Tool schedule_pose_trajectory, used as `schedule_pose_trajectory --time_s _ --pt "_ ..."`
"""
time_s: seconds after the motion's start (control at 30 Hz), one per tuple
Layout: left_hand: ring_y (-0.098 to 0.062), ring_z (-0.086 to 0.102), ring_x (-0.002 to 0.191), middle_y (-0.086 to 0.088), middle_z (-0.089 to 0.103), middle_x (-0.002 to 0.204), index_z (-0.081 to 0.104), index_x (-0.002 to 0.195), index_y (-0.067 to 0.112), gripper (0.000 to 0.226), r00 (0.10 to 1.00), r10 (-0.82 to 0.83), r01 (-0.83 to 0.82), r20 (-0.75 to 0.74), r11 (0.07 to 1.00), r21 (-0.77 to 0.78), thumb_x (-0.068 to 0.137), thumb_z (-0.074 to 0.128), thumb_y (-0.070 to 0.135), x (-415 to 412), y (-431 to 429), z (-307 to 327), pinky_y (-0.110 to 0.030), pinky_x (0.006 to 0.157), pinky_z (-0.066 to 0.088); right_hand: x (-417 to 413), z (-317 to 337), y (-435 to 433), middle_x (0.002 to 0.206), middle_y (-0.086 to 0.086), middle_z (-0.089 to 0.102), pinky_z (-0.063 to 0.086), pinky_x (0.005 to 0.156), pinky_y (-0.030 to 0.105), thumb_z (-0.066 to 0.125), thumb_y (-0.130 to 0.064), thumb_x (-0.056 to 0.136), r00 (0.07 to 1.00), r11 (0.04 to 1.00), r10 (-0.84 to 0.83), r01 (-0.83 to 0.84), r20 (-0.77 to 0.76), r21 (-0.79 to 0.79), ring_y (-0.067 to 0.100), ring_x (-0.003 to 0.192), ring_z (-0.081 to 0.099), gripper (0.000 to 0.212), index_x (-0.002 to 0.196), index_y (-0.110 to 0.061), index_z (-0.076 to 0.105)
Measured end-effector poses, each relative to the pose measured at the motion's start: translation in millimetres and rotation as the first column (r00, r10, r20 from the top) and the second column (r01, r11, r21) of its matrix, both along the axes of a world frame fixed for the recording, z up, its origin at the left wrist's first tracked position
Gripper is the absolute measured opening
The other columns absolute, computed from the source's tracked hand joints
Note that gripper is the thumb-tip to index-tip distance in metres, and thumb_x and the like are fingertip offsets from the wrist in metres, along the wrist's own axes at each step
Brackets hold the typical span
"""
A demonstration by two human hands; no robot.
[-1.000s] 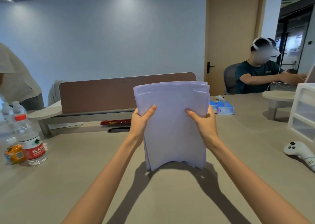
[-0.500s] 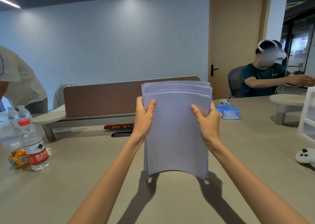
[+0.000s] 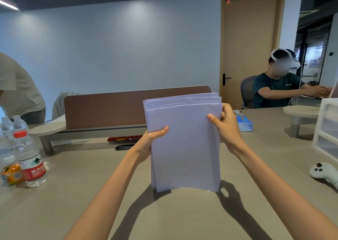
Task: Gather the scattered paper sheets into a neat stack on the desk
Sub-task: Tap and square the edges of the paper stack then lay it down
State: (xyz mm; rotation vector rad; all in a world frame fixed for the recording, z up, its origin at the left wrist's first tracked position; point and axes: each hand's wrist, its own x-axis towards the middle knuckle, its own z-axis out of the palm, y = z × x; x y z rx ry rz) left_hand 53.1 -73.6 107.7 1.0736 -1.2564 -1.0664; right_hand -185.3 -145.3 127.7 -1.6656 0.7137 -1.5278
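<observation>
There was one bundle of paper sheets (image 3: 184, 148) and two hands on it. Also three water bottles (image 3: 30, 159), one orange bottle (image 3: 11, 172), one white controller (image 3: 322, 172)

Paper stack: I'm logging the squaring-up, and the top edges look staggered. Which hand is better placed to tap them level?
Probably the right hand. It grips the paper stack high on its side, close to the staggered top edges. The left hand holds lower, mid-edge, so it is better suited to steadying the sheets upright on the desk.
</observation>
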Motion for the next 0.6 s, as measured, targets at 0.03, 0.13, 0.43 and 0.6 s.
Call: schedule_pose_trajectory --time_s 0.03,0.13,0.43,0.6 --pt "-0.028 0.066 0.109 -0.008 0.067 0.117 0.057 0.122 0.024 0.045 1.0 -0.009 0.009 -0.004 1.0 0.004 0.081 0.067 0.036 0.8 -1.8 0.0 -0.048 0.091 0.054 -0.6 2.2 0.6 0.125 -0.003 0.053 0.056 0.084 0.025 0.063 -0.014 0.091 1.0 1.0 -0.023 0.023 -0.012 -0.018 0.008 0.105 0.059 0.05 0.133 -0.017 0.036" --pt "-0.027 0.066 0.108 -0.008 0.068 0.114 0.058 0.121 0.024 0.043 1.0 -0.004 0.004 -0.005 1.0 -0.004 0.081 0.068 0.035 0.1 -3.3 0.2 -0.048 0.091 0.054 -2.1 15.8 3.2 0.136 -0.004 0.044 0.041 0.098 0.026 0.069 -0.011 0.082 0.935 0.905 -0.328 0.27 -0.133 -0.329 0.01 0.118 0.047 0.075 0.144 -0.022 0.027" --pt "-0.027 0.063 0.111 -0.01 0.063 0.118 0.051 0.124 0.022 0.052 0.997 -0.007 0.007 0.083 1.0 -0.005 0.076 0.069 0.033 4.3 1.0 1.8 -0.047 0.09 0.055 3.2 45.6 9.1 0.131 0.002 0.06 0.012 0.12 0.037 0.063 -0.016 0.081 0.54 0.522 -0.741 0.093 -0.398 -0.848 0.02 0.122 0.054 0.059 0.138 -0.015 0.048" --pt "-0.027 0.062 0.111 -0.01 0.062 0.117 0.051 0.122 0.022 0.053 0.995 -0.019 0.016 0.099 0.999 0.035 0.073 0.07 0.029 6.0 3.4 3.8 -0.043 0.088 0.056 8.4 53.0 16.7 0.128 0.002 0.061 0.018 0.119 0.036 0.062 -0.016 0.082 0.553 0.515 -0.724 0.037 -0.411 -0.857 0.02 0.119 0.056 0.052 0.133 -0.015 0.053"
